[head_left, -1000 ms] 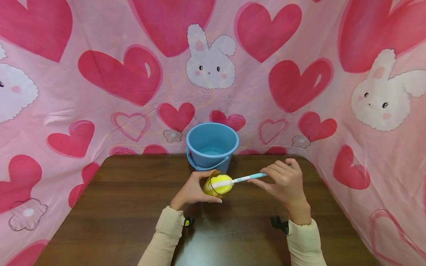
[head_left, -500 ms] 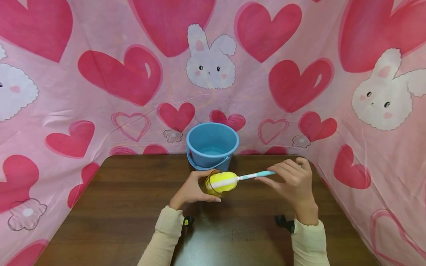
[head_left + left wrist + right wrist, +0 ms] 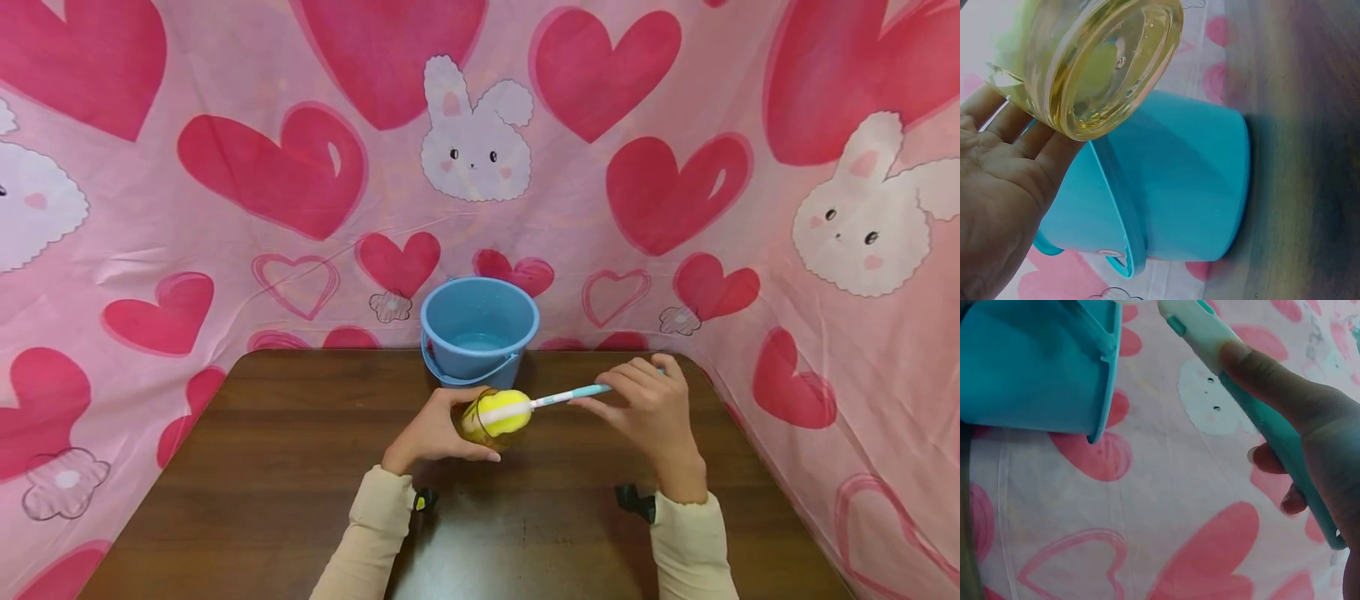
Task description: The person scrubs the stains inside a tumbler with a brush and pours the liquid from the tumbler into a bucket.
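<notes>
My left hand (image 3: 435, 429) grips a clear amber glass (image 3: 1116, 69) tipped sideways, its mouth facing right in the head view. Thumb and fingers lie on opposite sides of the glass. In my right hand (image 3: 648, 408) is a sponge bottle brush, held by its teal and white handle (image 3: 1272, 428). The brush's yellow and white sponge head (image 3: 513, 408) sits partly inside the glass, with its near end sticking out of the mouth. From the left wrist view the thick glass base shows, wet-looking, with the yellow blurred behind it.
A blue bucket (image 3: 480, 312) with some water in it stands at the back middle of the brown wooden table (image 3: 285, 483), just behind the glass. Its handle (image 3: 1116, 206) hangs down in front. A pink cloth (image 3: 300, 67) with hearts and rabbits surrounds the table.
The brush slid out of the glass to the right, then partly back in, my right hand moving with it. My left hand and the glass stayed nearly still.
</notes>
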`<action>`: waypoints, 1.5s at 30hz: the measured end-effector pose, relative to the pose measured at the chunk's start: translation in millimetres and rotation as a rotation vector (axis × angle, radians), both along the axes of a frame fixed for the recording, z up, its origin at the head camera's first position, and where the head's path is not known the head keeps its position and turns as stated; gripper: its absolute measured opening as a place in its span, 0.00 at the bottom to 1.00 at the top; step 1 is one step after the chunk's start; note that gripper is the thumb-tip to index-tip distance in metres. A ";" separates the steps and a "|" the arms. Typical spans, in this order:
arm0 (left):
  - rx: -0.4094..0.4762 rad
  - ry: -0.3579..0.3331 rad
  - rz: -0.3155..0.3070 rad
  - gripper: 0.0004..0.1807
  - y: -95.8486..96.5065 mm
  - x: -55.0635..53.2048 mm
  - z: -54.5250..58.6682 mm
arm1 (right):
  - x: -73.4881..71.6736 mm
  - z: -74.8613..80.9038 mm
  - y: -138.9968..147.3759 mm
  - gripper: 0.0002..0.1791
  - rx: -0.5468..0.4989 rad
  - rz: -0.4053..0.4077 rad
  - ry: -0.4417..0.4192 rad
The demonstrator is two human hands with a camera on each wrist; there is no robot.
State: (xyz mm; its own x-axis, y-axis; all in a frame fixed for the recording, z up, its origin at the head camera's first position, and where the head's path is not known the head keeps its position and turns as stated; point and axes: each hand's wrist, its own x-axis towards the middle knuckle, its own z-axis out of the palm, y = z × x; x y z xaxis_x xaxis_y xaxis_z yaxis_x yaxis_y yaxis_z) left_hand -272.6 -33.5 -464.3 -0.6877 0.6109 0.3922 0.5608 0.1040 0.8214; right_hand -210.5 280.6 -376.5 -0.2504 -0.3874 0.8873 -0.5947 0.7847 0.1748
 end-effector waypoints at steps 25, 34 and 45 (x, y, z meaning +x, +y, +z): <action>0.017 -0.037 0.021 0.41 -6.7 -2.4 -1.7 | 13.6 8.3 10.5 0.35 -0.018 -0.025 -0.044; -0.011 -0.043 0.006 0.42 -5.1 -0.3 -2.4 | 9.4 -1.4 -5.9 0.29 0.019 -0.065 -0.196; -0.003 -0.063 0.018 0.41 -4.5 -3.8 -5.4 | 7.2 -0.9 0.5 0.30 0.016 -0.073 -0.181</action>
